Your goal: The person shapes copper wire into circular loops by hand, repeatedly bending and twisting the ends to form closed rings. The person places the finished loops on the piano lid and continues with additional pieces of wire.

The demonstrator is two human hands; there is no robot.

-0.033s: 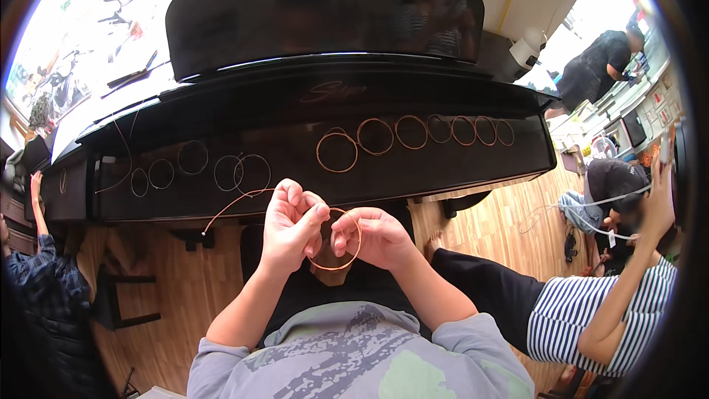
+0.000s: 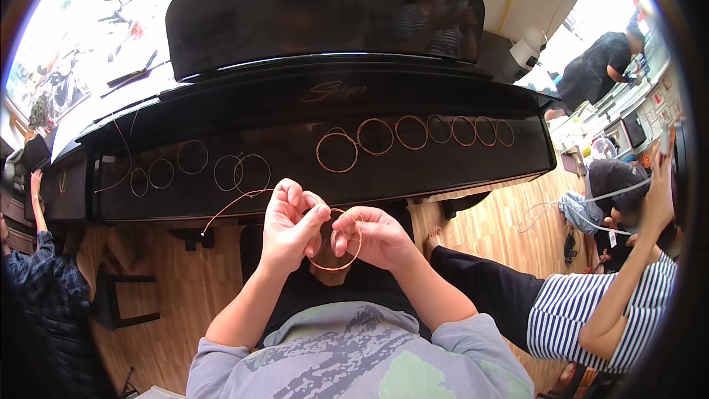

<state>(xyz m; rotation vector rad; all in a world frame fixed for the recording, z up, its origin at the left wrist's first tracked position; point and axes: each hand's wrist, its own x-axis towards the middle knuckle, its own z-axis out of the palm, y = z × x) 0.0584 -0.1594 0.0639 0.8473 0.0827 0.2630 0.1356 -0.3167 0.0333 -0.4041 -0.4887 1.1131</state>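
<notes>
Near the piano (image 2: 325, 170), left hand (image 2: 289, 229) and right hand (image 2: 373, 236) pinch a copper wire loop (image 2: 341, 266); light, springy, best gripped at the crossing.

A grey short-sleeved shirt (image 2: 354, 358) is worn, with a faded print of dark grey streaks and a pale green patch toward 5 o'clock. The sleeves (image 2: 484, 340) end above the elbows, so both forearms are left bare. Dark trousers (image 2: 325, 284) are seen just past the shirt's hem, toward 12 o'clock. No rings, watch or gloves are worn on the left hand (image 2: 289, 227) or the right hand (image 2: 375, 236).
</notes>
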